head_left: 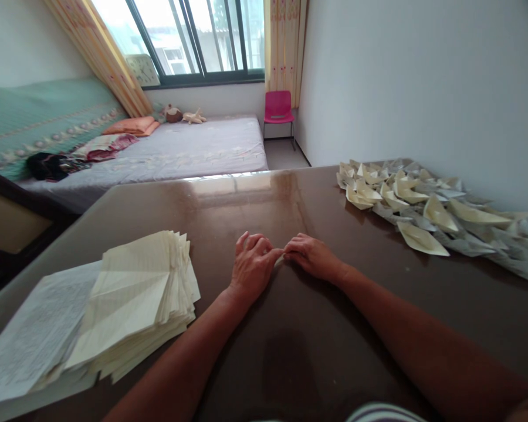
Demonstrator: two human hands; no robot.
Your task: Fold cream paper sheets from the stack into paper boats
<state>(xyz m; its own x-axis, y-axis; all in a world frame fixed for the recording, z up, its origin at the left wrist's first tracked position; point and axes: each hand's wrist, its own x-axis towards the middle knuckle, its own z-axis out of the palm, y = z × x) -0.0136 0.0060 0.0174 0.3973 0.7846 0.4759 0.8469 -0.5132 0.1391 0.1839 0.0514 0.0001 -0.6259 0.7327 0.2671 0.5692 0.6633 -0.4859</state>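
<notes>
Over the middle of the brown table [264, 220], my left hand [254, 264] and my right hand [313, 256] meet at the fingertips. Between them shows a small pale edge of folded paper [280, 259], most of it hidden by the fingers. My left thumb and forefinger pinch its left end, with the other left fingers curled. The right fingers are closed on its other end. To the left of my left hand lies a thick stack of cream lined sheets [129, 287], creased across the top sheet.
Printed white sheets [39, 328] lie partly under the cream stack. Many folded paper boats [418, 205] crowd the table's right side along the wall. Beyond the far edge stand a bed [211, 143] and a pink chair [278, 108]; a dark wooden chair [17, 217] is at left.
</notes>
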